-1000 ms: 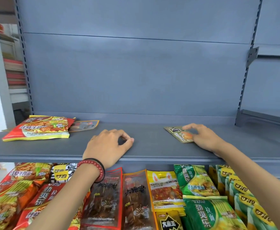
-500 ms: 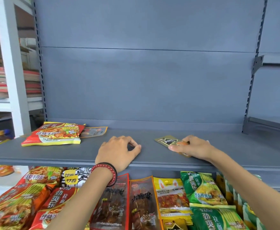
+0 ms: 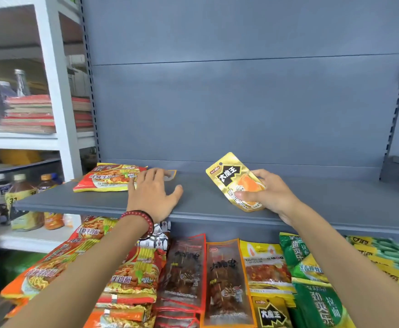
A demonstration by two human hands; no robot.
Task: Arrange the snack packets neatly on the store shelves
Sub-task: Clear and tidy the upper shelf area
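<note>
The grey shelf lies under the left hand, which rests open, palm down. A red noodle packet lies flat just to its left. The right hand grips the gold packet by its lower end, its long axis tilting up-left from the thumb.

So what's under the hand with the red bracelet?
The left hand rests on the grey metal shelf, partly covering a thin orange-edged packet. Only its corner shows; the rest is hidden.
</note>
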